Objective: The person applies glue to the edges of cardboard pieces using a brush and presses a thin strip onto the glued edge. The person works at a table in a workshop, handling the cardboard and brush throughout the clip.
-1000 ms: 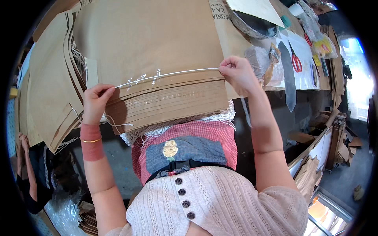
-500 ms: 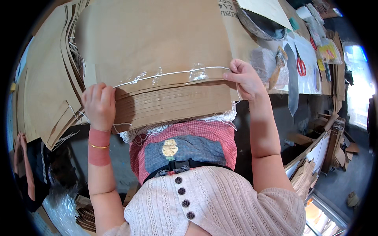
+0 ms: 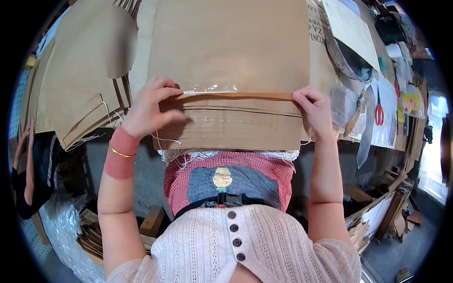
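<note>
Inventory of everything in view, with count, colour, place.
Front paper stack: 1, brown, centre
Flap: 1, brown, folded across front stack
Glossy patches: several, clear, above flap
Left paper stack: 1, brown, left
Cords: uncountable, white, near stacks' lower edges
Basin: 1, grey, upper right
Board: 1, whitish, over basin
Blade: 1, grey, right
Scissors: at least 1, red-handled, right of blade
Plastic bags: several, clear, right
Plastic wrap: 1 heap, clear, lower left
Cardboard pieces: many, brown, lower right
Co-worker's arms: 2, bare, far left
Apron: 1, pink-checked, lap
Left hand: 1, bare, flap's left end
Right hand: 1, bare, pinching flap's right end
</note>
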The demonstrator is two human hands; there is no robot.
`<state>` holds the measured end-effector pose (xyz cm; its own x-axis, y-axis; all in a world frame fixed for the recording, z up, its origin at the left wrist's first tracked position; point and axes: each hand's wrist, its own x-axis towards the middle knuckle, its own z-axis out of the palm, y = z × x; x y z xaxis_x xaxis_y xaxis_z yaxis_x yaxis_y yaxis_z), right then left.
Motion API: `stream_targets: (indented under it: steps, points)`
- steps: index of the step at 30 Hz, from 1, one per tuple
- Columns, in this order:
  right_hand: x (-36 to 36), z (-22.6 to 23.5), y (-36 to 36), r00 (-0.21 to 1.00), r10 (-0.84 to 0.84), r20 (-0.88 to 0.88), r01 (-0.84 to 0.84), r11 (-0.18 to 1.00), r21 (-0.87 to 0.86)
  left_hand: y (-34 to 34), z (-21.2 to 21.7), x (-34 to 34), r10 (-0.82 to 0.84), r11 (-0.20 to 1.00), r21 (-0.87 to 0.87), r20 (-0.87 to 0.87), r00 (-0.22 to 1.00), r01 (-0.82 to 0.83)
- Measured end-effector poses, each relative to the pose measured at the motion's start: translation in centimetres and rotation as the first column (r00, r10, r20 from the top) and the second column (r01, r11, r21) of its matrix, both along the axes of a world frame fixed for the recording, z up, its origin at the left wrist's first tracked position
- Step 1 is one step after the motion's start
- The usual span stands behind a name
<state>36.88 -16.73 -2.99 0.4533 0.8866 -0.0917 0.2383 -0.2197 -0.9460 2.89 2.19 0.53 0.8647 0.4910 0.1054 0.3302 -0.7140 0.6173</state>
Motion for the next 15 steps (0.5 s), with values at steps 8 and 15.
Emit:
stream_targets:
  steps: [8,15]
  points:
    - [-2.2,0.1,2.2,0.779,-0.029,0.627,0.137,0.983,-0.125,0.4,-3.4,1.5,0.410,0.912,0.059,-0.103,0.906,-0.406]
    - [-3.9,-1.4,2.1,0.572,-0.189,0.798,0.157,0.980,0.119,-2.9,-1.0,4.6,0.675,0.701,0.475,-0.199,0.710,-0.533]
